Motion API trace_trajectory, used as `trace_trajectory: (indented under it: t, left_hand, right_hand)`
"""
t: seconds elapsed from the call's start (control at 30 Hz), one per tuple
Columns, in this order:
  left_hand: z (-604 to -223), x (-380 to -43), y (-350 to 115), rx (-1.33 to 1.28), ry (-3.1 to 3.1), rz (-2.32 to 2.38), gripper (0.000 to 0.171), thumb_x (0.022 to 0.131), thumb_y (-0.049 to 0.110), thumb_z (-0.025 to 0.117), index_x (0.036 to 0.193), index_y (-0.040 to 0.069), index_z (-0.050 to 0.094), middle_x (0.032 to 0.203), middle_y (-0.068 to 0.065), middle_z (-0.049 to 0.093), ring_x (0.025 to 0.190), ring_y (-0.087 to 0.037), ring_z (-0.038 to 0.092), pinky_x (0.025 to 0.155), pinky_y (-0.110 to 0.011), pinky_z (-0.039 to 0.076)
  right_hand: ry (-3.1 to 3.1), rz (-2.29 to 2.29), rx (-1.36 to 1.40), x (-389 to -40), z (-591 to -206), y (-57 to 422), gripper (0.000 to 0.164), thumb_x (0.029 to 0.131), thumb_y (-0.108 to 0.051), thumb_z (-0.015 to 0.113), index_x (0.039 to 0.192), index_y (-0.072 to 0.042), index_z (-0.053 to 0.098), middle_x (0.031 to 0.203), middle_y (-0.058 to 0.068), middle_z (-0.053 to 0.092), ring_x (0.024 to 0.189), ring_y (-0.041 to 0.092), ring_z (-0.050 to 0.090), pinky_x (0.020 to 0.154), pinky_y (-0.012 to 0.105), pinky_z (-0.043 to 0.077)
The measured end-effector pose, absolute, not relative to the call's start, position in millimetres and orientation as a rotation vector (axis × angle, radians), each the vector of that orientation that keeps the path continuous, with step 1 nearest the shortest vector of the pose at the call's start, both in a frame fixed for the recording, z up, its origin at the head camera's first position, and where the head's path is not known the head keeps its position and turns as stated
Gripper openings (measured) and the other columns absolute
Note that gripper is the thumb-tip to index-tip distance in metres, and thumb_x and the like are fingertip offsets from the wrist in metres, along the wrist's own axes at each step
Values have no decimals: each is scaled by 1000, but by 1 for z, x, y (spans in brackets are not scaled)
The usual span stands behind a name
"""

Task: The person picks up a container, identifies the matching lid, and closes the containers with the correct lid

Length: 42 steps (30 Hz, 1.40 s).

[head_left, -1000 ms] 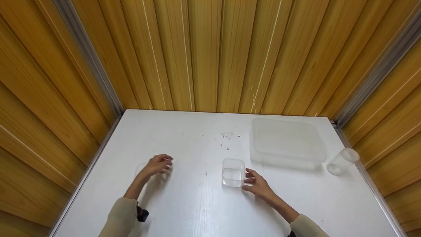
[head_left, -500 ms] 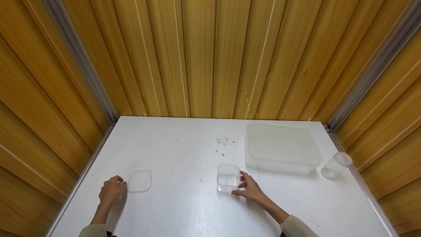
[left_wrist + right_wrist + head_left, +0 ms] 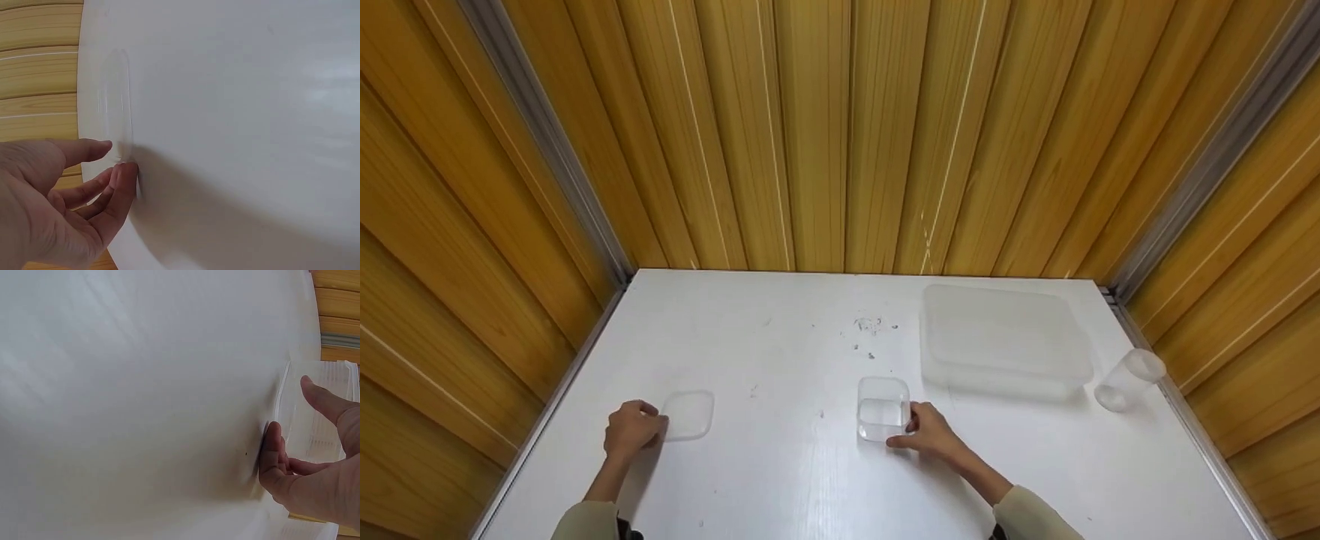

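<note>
In the head view, a small clear square plastic container (image 3: 874,390) stands upright on the white table. My right hand (image 3: 934,435) holds its near right corner, thumb along the front and fingers at the right side. From the right wrist, the thumb lies over the wall of the container (image 3: 323,422) and the fingers bend near its base. Flat on the table to the left is a thin translucent square lid (image 3: 690,415). My left hand (image 3: 634,429) is at its left edge. In the left wrist view a gap shows between thumb and fingertips, which reach the end of the lid (image 3: 116,101).
A large frosted rectangular bin (image 3: 1005,334) sits at the back right. Beside it stands a clear cylindrical jar (image 3: 1130,380). Dark specks (image 3: 868,326) mark the white table (image 3: 780,352). Wood-patterned walls (image 3: 810,150) enclose the back and both sides.
My left hand swings left and down past the lid, then comes back right to its left edge. My right hand closes in on the container's corner. The view tilts slightly.
</note>
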<state>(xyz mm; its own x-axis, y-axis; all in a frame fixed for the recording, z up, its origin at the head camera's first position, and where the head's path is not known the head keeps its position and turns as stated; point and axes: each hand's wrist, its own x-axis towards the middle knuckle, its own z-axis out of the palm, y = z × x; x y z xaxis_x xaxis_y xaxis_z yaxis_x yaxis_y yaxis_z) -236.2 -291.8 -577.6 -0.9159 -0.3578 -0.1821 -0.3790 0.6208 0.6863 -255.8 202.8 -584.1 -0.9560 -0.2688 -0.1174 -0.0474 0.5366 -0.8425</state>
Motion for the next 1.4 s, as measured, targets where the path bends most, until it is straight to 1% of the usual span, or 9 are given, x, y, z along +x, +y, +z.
trace_trajectory:
  t: [0.2,0.43,0.57,0.67,0.8,0.87,1.0,1.2,1.4]
  left_hand:
    - [-574,-246,-291,-640,2728,1321,31,84,5,68,106,-16,65,80,-21,73,60,-16,67,53,-26,53]
    - [-565,-240,-295,-645,2483,1517,43,86,2,67,121,-21,56,81,-16,73,62,-12,69,59,-25,59]
    - [-558,-239,-291,-558,2394,1567,40,85,3,68,117,-19,60,83,-10,73,66,-11,70,63,-24,59]
    - [-551,-241,-281,-503,2375,1575,28,88,5,68,108,-14,64,83,-8,72,69,-11,69,66,-25,60]
    - [-541,-246,-262,-427,2385,1632,23,91,4,66,106,-13,63,86,-10,71,71,-13,69,68,-29,62]
    - [-535,-248,-249,-388,2386,1691,26,90,1,65,109,-16,63,89,-12,70,72,-15,69,68,-30,63]
    - [-519,-251,-217,-332,2419,1820,27,89,-2,64,113,-14,65,90,-11,68,73,-16,69,69,-28,64]
    - [-486,-260,-173,-78,2685,2009,15,90,-4,67,104,-3,72,92,-14,70,75,-15,68,70,-24,63]
    - [-462,-256,-122,250,2853,2243,5,88,-2,73,93,-1,73,87,-13,73,77,-16,69,68,-23,62]
  right_hand:
    - [2527,-1395,-277,-258,-581,205,56,74,-7,87,120,13,60,99,14,56,92,22,53,78,27,42]
    - [2387,-1407,-300,-253,-577,217,74,82,-10,84,139,17,46,119,20,60,109,30,60,93,33,50]
    - [2317,-1414,-333,-250,-575,226,76,86,-11,80,144,19,40,127,23,59,117,34,60,100,38,52]
    - [2266,-1434,-381,-249,-575,233,73,89,-8,76,144,20,38,127,27,60,118,38,61,99,37,53]
    - [2210,-1494,-443,-249,-576,240,68,90,-4,73,142,22,38,124,33,60,115,42,64,93,26,55]
    - [2191,-1531,-455,-248,-578,243,64,91,-2,71,141,22,40,124,36,60,112,40,66,89,21,55]
    - [2181,-1590,-440,-248,-580,250,53,94,0,67,138,20,45,121,37,60,108,31,68,84,22,58]
    - [2241,-1659,-324,-249,-567,257,44,97,-1,63,134,19,50,116,32,63,101,20,70,83,26,60]
    - [2251,-1843,-101,-251,-542,254,35,101,-7,61,131,12,58,107,9,70,95,10,68,84,22,59]
